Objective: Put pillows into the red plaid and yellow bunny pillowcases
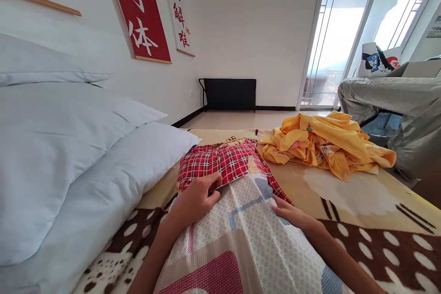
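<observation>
White pillows (58, 156) are piled along the left side of the bed, the lowest reaching toward its far edge, and a red hanging banner (151, 18) is on the wall beyond them. Just right of the pillows, the left hand (200, 193) rests where two cloths meet, its fingers curled and a gap showing between thumb and forefinger; whether they pinch any fabric I cannot tell. Under and beyond that hand a red plaid cloth (227, 161) lies toward the bed's far edge, with a strip running down its right side. The pale patterned cloth (251, 202) overlaps it and spreads from the middle of the bed to the near side. At that cloth's right margin is the right hand (289, 211), touching it, fingertips partly hidden, so I cannot tell if they grip. Farther right, well apart from both hands, a crumpled yellow cloth (320, 142) lies near the far right corner of the bed, on a brown and beige blanket (372, 193). Past the right edge stands something under a silvery cover (409, 96).
</observation>
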Demonstrator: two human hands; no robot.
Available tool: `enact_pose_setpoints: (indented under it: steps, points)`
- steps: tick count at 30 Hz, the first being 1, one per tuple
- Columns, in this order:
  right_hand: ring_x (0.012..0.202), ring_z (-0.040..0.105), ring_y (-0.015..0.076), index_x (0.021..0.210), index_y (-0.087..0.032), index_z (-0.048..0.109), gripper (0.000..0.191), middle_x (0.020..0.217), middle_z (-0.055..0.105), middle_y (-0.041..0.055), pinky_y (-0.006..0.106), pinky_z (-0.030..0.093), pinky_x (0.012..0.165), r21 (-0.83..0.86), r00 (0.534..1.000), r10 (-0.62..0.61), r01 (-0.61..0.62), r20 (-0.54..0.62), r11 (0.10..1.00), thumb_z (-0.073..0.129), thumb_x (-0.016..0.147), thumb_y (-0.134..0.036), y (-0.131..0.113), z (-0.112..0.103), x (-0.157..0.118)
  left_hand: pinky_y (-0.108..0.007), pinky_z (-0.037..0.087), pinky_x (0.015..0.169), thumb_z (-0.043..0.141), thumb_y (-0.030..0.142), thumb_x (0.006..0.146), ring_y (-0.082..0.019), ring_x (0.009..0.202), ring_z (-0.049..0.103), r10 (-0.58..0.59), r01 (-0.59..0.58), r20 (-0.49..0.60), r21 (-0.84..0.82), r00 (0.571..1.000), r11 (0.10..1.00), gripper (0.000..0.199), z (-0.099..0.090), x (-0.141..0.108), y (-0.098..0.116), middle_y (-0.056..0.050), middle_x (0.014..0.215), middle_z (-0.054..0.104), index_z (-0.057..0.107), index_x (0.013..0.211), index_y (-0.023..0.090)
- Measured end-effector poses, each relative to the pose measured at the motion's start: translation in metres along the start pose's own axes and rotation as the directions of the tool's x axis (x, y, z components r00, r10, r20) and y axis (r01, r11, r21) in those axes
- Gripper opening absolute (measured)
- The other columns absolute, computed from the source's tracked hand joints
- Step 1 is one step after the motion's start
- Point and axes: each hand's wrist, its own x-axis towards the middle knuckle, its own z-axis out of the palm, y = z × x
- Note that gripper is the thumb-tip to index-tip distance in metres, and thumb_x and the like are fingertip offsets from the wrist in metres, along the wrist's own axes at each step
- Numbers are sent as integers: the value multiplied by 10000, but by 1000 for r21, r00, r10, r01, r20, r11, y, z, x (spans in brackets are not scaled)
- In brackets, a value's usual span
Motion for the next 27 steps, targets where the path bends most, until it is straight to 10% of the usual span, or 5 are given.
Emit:
enact_pose_setpoints:
  steps: [5,10,17,27]
  points:
    - [1188,499,246,1260,-232,549,654,1224,596,33,384,347,1040,268,998,-33,16,58,963,725,633,-302,1,21,-1,-259,386,655,412,195,776,-149,687,510,18,-16,90,-28,996,999,84,-18,-11,-13,16,766,574,497,781,202]
    - [1100,535,216,1325,-230,491,772,1288,552,6,339,389,996,50,988,-144,141,53,989,552,571,-75,-10,39,-12,-281,442,705,466,191,771,-175,767,571,17,-13,-55,66,998,998,157,-30,-23,-12,-10,863,607,559,897,200]
    - [1268,432,219,1312,-207,524,793,1397,465,46,357,304,1105,-387,944,-316,327,94,862,421,553,-4,-47,66,-34,-254,444,828,456,118,910,-143,924,560,460,-386,-403,254,791,887,225,-12,-29,32,-32,987,592,576,1081,201]
    - [1299,424,258,1387,-213,441,847,1384,494,83,458,329,1100,-485,910,-414,369,16,793,410,570,5,-18,66,-25,-273,459,691,442,109,931,-136,744,537,650,-556,-247,357,718,750,184,-2,-36,58,-29,825,634,615,969,159]
